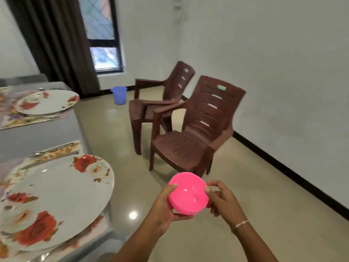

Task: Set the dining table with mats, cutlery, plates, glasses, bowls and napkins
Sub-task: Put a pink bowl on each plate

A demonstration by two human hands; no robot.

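A pink plastic bowl (188, 193) is held over the floor, to the right of the table, between both hands. My left hand (166, 207) grips its left side and underside. My right hand (221, 199) pinches its right rim. On the grey table (37, 133) a large white plate with red roses (54, 201) rests on a floral mat (56, 150) at the near left. A spoon and knife (51, 155) lie beyond that plate. Farther back, a second rose plate (47, 102) sits on another floral mat (34, 121).
Two brown plastic armchairs (190, 133) stand on the tiled floor ahead, close to the white wall. A blue bucket (119, 95) sits under the window by a dark curtain (62, 44). Open floor lies between table edge and chairs.
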